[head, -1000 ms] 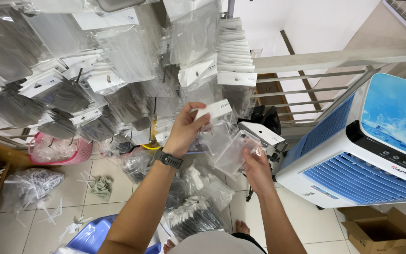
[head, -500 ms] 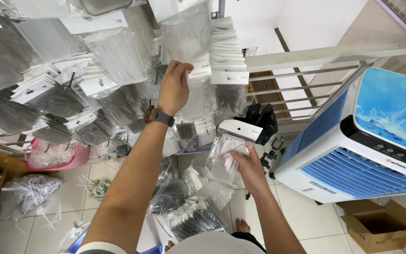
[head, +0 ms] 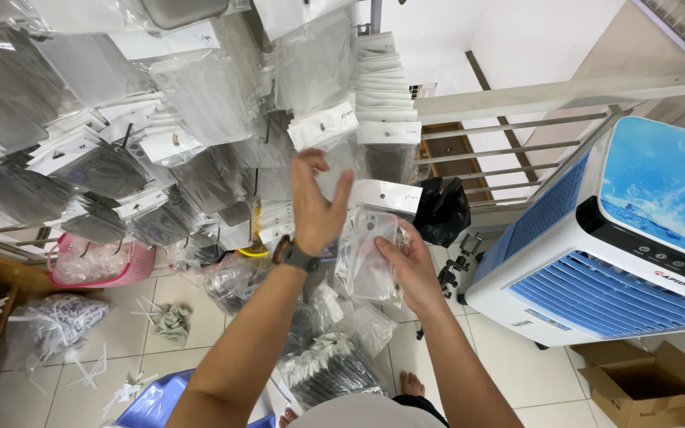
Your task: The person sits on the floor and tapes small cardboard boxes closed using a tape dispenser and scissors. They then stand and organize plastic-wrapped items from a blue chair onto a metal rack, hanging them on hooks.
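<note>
At frame centre: hands sorting packaged phone cases.
Right hand (head: 410, 265) grips a clear bagged case (head: 368, 252); left hand (head: 316, 204) open, fingers spread, near hanging packets (head: 323, 127). Best supported from beneath.

The cooler (head: 620, 254) ran off the right edge, its far side unseen. The box (head: 644, 384) was cut at the bottom corner. The left hand (head: 316, 208) covered part of the hanging bags (head: 200, 103) behind it; their contents were too blurred to tell. The right hand (head: 414, 265) hid one edge of the clear case (head: 368, 254). Both elbows lay below the frame.
</note>
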Demonstrator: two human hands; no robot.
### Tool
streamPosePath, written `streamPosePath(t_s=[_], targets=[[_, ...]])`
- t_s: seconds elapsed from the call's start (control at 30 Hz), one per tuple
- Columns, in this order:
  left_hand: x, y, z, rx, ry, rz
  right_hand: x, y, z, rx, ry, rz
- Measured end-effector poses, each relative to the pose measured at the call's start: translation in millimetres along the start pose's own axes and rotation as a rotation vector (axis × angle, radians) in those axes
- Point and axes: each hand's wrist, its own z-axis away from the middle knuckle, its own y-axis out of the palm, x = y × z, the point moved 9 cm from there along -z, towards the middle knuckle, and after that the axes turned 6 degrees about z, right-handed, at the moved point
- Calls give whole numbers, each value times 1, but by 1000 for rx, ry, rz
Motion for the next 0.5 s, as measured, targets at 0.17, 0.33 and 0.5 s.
streamPosePath(t_s=[0.17, 0.33, 0.5], targets=[[42, 17, 13, 164, -554, 236, 5, 14, -4, 52, -78, 136], [48, -13, -46, -2, -91, -106, -1, 12, -1, 11, -134, 256], [69, 1, -55, 14, -71, -233, -26, -2, 11, 24, -73, 296]])
